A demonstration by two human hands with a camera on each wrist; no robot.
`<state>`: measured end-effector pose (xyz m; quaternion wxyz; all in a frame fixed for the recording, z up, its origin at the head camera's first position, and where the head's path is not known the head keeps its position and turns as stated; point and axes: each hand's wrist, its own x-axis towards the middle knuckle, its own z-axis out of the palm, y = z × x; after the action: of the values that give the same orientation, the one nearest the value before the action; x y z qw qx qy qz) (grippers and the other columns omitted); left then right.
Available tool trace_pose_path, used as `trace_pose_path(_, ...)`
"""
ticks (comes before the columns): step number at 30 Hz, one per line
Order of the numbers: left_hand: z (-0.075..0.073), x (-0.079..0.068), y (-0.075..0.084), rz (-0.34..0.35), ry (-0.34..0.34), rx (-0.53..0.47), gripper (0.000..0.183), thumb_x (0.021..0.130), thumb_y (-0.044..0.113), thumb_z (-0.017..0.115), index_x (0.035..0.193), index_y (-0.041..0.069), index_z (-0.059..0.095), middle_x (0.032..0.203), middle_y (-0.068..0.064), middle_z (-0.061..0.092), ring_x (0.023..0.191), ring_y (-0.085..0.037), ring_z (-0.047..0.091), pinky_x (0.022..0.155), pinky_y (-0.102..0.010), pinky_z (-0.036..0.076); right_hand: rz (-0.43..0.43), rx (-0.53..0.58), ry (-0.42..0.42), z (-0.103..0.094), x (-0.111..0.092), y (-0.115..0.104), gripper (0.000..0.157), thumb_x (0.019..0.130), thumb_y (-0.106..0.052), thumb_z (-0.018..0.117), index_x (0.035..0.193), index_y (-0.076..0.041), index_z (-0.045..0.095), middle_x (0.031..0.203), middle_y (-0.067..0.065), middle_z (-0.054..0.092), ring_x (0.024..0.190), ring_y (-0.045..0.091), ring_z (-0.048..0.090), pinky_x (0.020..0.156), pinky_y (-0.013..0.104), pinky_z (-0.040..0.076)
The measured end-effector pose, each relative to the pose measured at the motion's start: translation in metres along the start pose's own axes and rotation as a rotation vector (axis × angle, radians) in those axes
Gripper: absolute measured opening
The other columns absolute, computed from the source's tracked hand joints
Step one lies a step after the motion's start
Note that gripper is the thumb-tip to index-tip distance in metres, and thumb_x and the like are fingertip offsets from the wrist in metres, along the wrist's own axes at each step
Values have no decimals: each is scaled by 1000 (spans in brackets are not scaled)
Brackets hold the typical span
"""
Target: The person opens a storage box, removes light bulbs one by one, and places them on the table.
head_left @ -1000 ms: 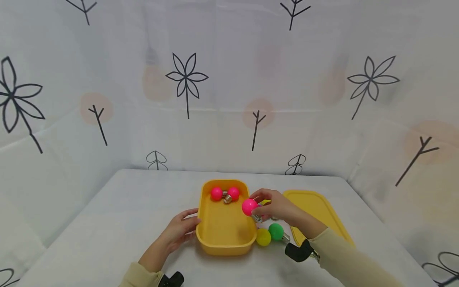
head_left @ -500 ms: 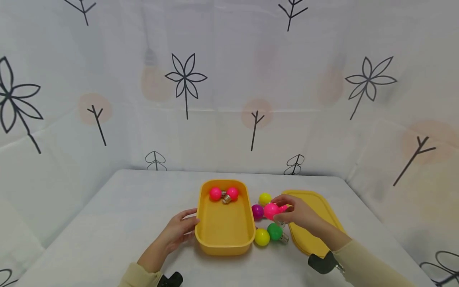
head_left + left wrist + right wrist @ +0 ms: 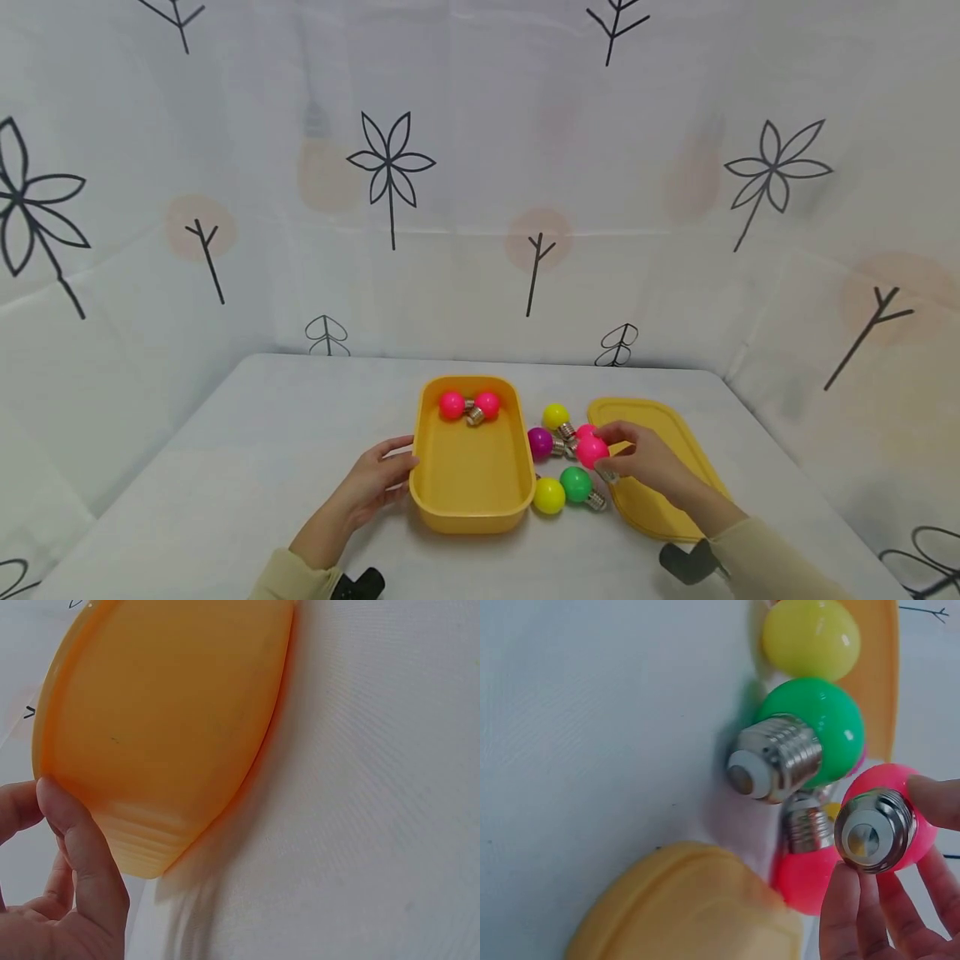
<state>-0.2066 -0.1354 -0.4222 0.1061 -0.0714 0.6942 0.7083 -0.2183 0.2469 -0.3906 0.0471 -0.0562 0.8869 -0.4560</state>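
Note:
My right hand (image 3: 637, 454) pinches a pink light bulb (image 3: 592, 452) between thumb and fingers, just above the table beside a group of bulbs. In the right wrist view its metal screw base (image 3: 868, 834) faces the camera. Close behind it is a second pink bulb (image 3: 806, 877). A green bulb (image 3: 576, 483), a purple bulb (image 3: 539, 443) and two yellow ones, one far (image 3: 556, 416) and one near (image 3: 550, 496), lie around it. My left hand (image 3: 378, 479) holds the left rim of a yellow container (image 3: 472, 521). Inside it lie two pink bulbs (image 3: 452, 406) with their bases together.
A flat yellow lid (image 3: 663, 508) lies on the white table (image 3: 300, 417), to the right of the loose bulbs and partly under my right hand. A white cloth (image 3: 465, 283) printed with flowers hangs behind and beside the table.
My right hand has moved right with the pink bulb, from the container's right rim toward the lid, uncovering the far yellow and purple bulbs. The left hand and container stay in place.

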Motion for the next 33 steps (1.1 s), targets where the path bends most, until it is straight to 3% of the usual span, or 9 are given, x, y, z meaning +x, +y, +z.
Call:
trace_pose_path(15, 0, -1, -1, 18, -25, -25, 51, 89, 18, 63, 133, 2, 44, 103, -14, 63, 76, -19, 59, 68, -27, 52, 49, -16, -6, 11, 8, 19, 36, 76, -8, 74, 109, -2, 60, 100, 9, 57, 79, 22, 55, 66, 33, 51)
trace_pose_path(26, -1, 0, 0, 12, -24, -30, 51, 89, 18, 63, 133, 2, 43, 103, -14, 63, 77, -20, 59, 69, -27, 52, 33, -64, -8, 11, 11, 19, 38, 76, -10, 75, 109, -3, 59, 103, 11, 57, 82, 22, 55, 66, 33, 51)
trace_pose_path(33, -1, -2, 0, 28, -34, -36, 51, 89, 17, 63, 133, 1, 43, 105, -15, 62, 77, -20, 59, 67, -28, 52, 12, -77, 3, 2, 14, 6, 39, 77, -11, 72, 112, -2, 58, 105, 12, 57, 80, 22, 56, 70, 35, 52)
